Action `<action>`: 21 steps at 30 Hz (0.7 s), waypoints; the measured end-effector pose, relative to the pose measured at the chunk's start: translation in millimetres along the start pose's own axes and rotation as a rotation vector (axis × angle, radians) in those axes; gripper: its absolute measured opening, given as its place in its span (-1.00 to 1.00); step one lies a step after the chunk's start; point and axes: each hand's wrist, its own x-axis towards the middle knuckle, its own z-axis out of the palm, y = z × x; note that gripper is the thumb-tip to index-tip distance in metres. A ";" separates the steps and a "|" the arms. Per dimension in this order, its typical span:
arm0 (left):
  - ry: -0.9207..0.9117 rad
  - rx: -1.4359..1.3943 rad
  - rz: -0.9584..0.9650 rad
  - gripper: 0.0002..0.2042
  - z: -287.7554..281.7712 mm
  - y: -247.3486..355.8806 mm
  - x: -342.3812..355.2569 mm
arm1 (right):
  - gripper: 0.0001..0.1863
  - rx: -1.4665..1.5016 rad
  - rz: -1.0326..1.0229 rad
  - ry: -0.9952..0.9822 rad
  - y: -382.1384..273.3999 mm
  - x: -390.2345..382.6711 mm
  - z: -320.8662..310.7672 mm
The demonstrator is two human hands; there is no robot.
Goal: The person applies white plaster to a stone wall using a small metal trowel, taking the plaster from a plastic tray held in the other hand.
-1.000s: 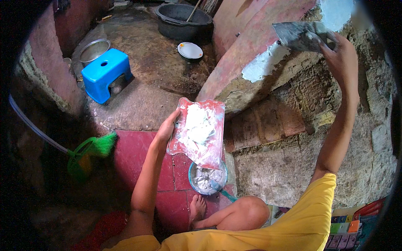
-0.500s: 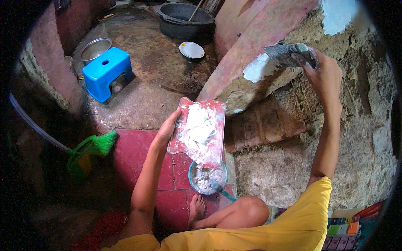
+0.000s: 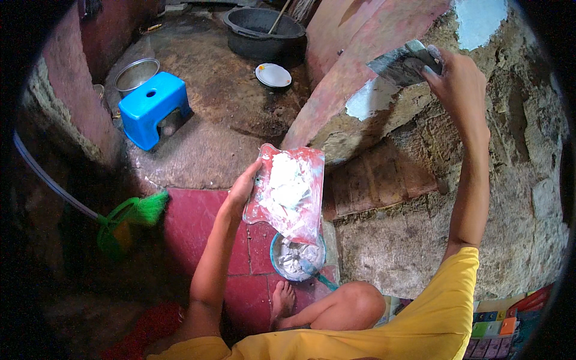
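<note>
My left hand (image 3: pixel 243 185) grips the left edge of a red plastic board (image 3: pixel 255 207), held out over the floor. White putty (image 3: pixel 289 183) is heaped and smeared across the board. Up at the right, my right hand (image 3: pixel 456 81) is closed on a grey putty knife (image 3: pixel 393 65), its blade at the wall beside a white putty patch (image 3: pixel 367 101). Another white patch (image 3: pixel 480 23) lies higher on the rough wall (image 3: pixel 414 258). Partly beneath the board stands a blue-rimmed tub (image 3: pixel 298 259) of white putty, with a teal-handled tool (image 3: pixel 324 281) leaning in it.
A blue stool (image 3: pixel 153 102) stands at the left, with a metal basin (image 3: pixel 137 75) behind it. Farther back are a white plate (image 3: pixel 273 75) and a large black tub (image 3: pixel 264 36). A green broom (image 3: pixel 147 209) lies at the left. My bare foot (image 3: pixel 282 298) rests on red tiles.
My right hand and the putty knife have shifted slightly left, and the blade's tilt has changed. The board sits slightly lower and further right in view, still in my left hand.
</note>
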 end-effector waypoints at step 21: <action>0.011 -0.008 -0.062 -0.58 0.7 1.6 1.5 | -0.73 0.253 -0.057 0.202 -5.1 35.8 -3.9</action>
